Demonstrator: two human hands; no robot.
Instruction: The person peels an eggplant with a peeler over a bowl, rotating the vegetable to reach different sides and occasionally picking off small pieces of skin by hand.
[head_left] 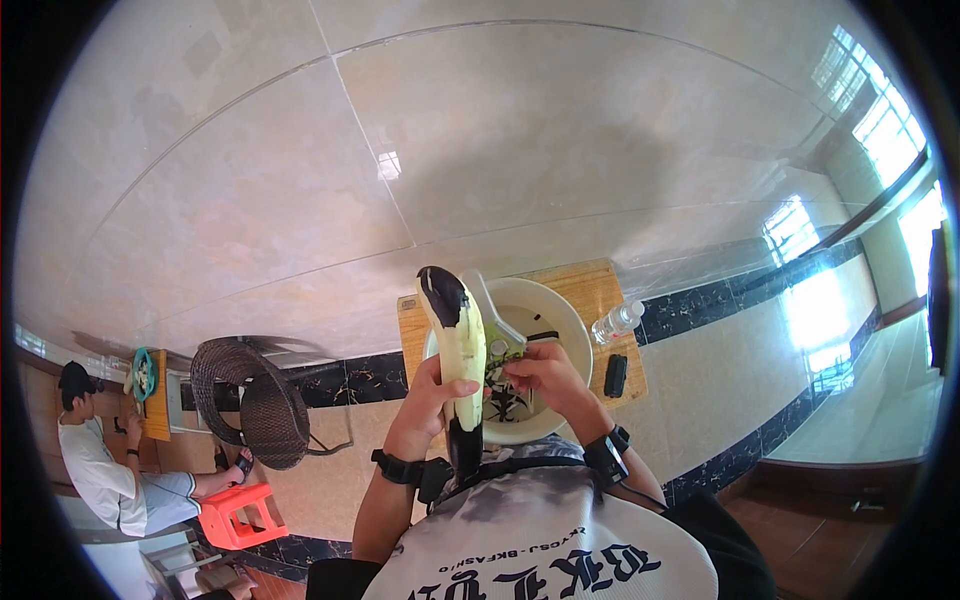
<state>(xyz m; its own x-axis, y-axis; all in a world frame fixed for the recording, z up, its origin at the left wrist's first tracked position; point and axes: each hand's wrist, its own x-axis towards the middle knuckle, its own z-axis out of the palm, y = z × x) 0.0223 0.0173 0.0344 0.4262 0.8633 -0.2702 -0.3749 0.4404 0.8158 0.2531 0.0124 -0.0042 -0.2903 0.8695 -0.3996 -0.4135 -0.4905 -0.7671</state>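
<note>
A long, partly peeled eggplant stands nearly upright in my left hand, whose fingers wrap round its lower part. Its middle is pale and bare, while dark skin covers both ends. My right hand is closed at the green part of a peeler, with a pale frame beside the eggplant. Below both hands is a large white basin, and dark strips of peel lie inside it.
The basin stands on a wooden table with a clear bottle and a black object to its right. At the left are a wicker chair, a red stool and a seated person.
</note>
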